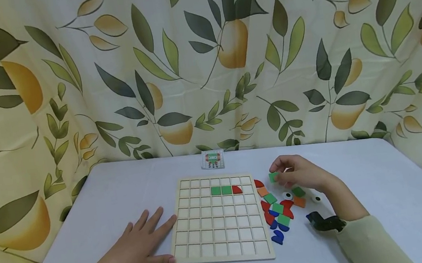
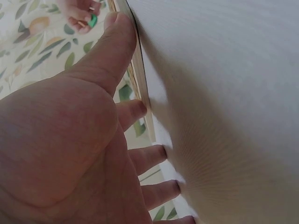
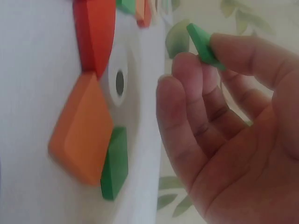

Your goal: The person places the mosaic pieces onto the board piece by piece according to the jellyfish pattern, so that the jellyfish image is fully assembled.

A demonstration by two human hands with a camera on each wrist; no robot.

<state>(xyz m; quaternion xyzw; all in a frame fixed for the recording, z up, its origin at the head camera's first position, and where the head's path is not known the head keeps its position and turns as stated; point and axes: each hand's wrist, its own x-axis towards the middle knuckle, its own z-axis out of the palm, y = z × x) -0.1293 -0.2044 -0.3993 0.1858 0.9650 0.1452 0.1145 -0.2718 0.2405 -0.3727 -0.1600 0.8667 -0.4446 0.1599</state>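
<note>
Head: tiles [image 1: 226, 190] in board [image 1: 208, 225], left hand [image 1: 140, 246] outspread, green square [image 1: 273, 178] in right hand's [image 1: 299, 172] grip

Left hand [image 1: 142, 242] splayed, palm down; right hand [image 1: 298, 173] aloft in a thumb-and-fingertip pinch

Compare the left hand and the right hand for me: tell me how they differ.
The left hand has its fingers spread, while the right hand has its fingers curled.
The left hand touches the board at its left edge; the right hand pinches a green piece beyond the board's right side.
Both are bare.
</note>
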